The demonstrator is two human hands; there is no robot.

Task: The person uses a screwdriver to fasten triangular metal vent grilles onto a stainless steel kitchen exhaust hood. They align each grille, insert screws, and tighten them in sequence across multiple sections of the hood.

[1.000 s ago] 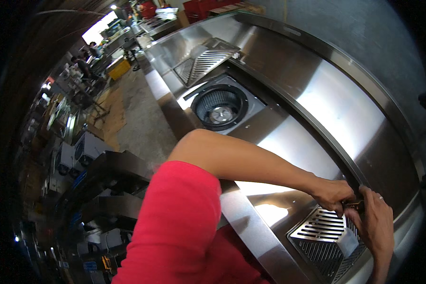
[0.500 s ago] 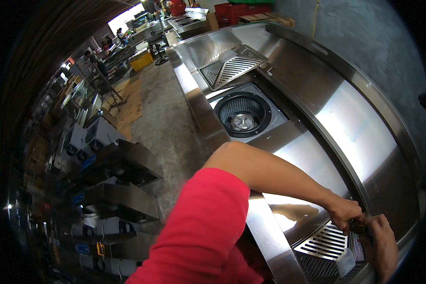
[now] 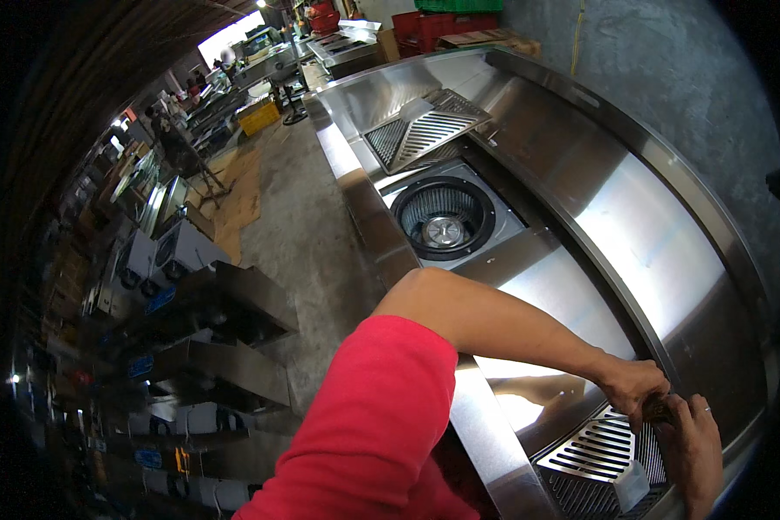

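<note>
My left hand (image 3: pixel 634 386) reaches across from the left, its fingers curled. Close against it at the lower right is my right hand (image 3: pixel 698 442), also curled and wearing a ring. Between them is a small dark object (image 3: pixel 657 409), mostly covered by the fingers; its kind cannot be made out. Both hands are above the inner ledge of a large stainless steel range hood (image 3: pixel 572 295). Just below them lies a slotted metal filter (image 3: pixel 594 451) with a pale plastic-looking piece (image 3: pixel 633 485) on it.
Farther up in the hood are a round black-rimmed fan (image 3: pixel 444 221) and a second slotted filter (image 3: pixel 425 130). Steel box units (image 3: pixel 225 373) stand on the left. A yellow crate (image 3: pixel 258 114) is on the floor, red crates (image 3: pixel 416 30) behind the hood. People are in the far background.
My right hand has turned slightly and its fingers have shifted around the dark object. My left hand stays in nearly the same place. The view has tilted a little.
</note>
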